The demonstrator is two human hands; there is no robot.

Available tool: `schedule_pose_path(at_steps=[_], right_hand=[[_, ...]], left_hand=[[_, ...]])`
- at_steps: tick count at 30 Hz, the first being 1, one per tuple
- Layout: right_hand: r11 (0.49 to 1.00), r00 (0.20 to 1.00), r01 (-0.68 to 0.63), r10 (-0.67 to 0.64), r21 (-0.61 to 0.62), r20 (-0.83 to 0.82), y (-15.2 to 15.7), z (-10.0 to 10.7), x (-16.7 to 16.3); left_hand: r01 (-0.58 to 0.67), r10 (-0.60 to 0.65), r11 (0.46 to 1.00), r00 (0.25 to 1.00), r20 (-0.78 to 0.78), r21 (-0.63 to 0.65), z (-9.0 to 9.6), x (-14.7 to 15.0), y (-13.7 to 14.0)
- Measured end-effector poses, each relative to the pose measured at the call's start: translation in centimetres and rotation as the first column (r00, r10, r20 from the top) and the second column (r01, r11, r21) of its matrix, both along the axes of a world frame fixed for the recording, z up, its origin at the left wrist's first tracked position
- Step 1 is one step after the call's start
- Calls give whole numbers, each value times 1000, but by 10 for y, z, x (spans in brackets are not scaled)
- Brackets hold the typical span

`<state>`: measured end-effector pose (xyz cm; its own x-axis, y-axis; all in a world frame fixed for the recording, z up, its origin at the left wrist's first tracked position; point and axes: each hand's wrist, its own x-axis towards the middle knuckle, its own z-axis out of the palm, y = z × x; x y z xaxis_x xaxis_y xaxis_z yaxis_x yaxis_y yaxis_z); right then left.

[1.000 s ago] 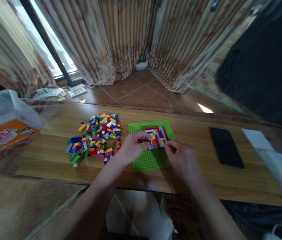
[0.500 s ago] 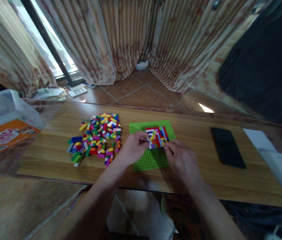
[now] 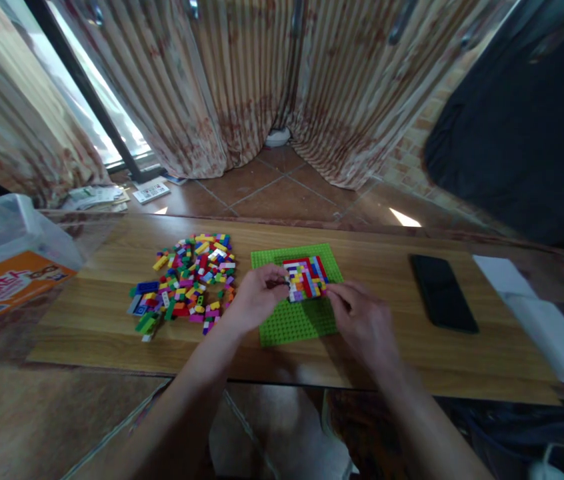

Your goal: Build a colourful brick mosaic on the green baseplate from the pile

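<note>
On the wooden table lies a green studded baseplate (image 3: 295, 327), with a build of coloured toy bricks (image 3: 307, 279) on it, edged in red at the back. My left hand (image 3: 257, 297) is closed at the build's left edge, thumb and index finger gripping there. At the build's front right corner, the fingertips of my right hand (image 3: 362, 323) are pinched against it beside a yellow brick. Whether a small loose brick sits inside either pinch is hidden by the fingers.
Left of the baseplate spreads a pile of loose toy bricks (image 3: 182, 283). A clear plastic bin (image 3: 7, 227) with an orange label stands at the far left. To the right lie a black phone (image 3: 443, 293) and a white object (image 3: 547, 327). Curtains (image 3: 242, 87) hang beyond the table.
The whole view has shifted slightly, so things on the table appear a little further left. Both hands stay at the brick build, with hardly any movement against it.
</note>
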<state>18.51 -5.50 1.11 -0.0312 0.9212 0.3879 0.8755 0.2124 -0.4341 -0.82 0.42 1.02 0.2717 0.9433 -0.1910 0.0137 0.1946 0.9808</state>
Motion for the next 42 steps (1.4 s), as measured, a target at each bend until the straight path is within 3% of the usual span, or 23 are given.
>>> schedule_pose_path(at_steps=[3,6,10,16,26,35,42], right_hand=[[996,978,53,-38,68,-207,3,5,4],[1000,944,-15,24,27,-328,3,8,1],[987,924,-157,131,-44,-359,1,9,-11],[980,918,-183,144,-73,-368,-1,8,-20],[982,930,-184,164,-32,-330,1,8,-18],[989,977,-142,135,-37,-163,8,-1,12],[987,988,-150,148,-64,-44,9,-6,12]], left_hand=[[18,-15,999,998,58,-49,5,-2,0],[55,-44,994,993,113,-92,8,-1,-1],[101,-72,984,979,189,-146,10,3,-6],[125,-79,977,965,248,-175,10,5,-8],[184,-142,971,959,246,-155,9,6,-10],[89,-80,983,995,58,-163,10,5,-8],[114,-106,981,992,63,-155,10,6,-9]])
